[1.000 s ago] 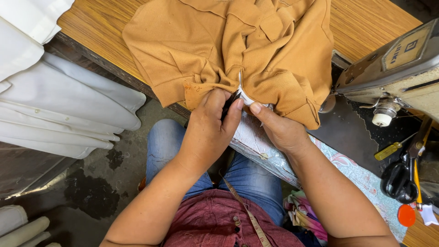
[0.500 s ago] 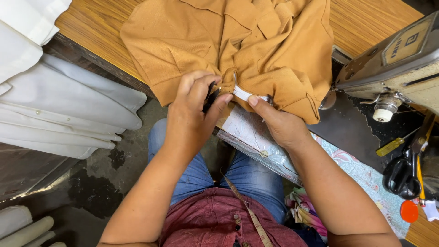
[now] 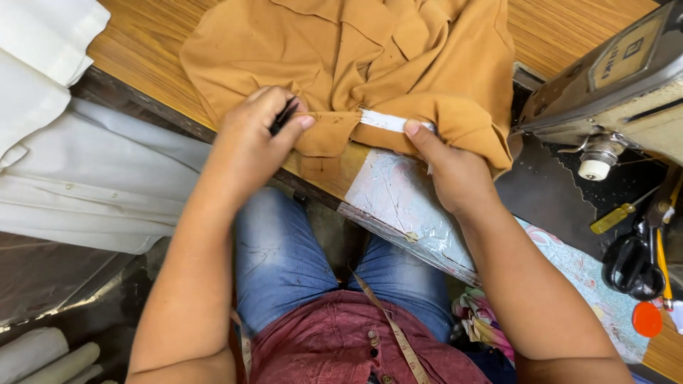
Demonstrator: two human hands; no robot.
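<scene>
A mustard-brown garment (image 3: 341, 64) lies bunched on the wooden table (image 3: 142, 43). My left hand (image 3: 252, 139) rests on its near edge and grips a small dark tool (image 3: 283, 117) between thumb and fingers. My right hand (image 3: 448, 167) pinches the garment's edge beside a white strip (image 3: 384, 121) that shows along the hem. The two hands sit apart, with the strip stretched between them.
A sewing machine (image 3: 612, 78) stands at the right, with black scissors (image 3: 629, 267), a yellow-handled tool (image 3: 619, 218) and an orange disc (image 3: 646, 318) near it. White fabric (image 3: 85, 185) is piled at the left. A measuring tape (image 3: 391, 327) hangs over my red shirt.
My hands have drawn apart along the garment's edge: the left moved left with the dark tool, the right stayed on the hem. More of the white strip now shows.
</scene>
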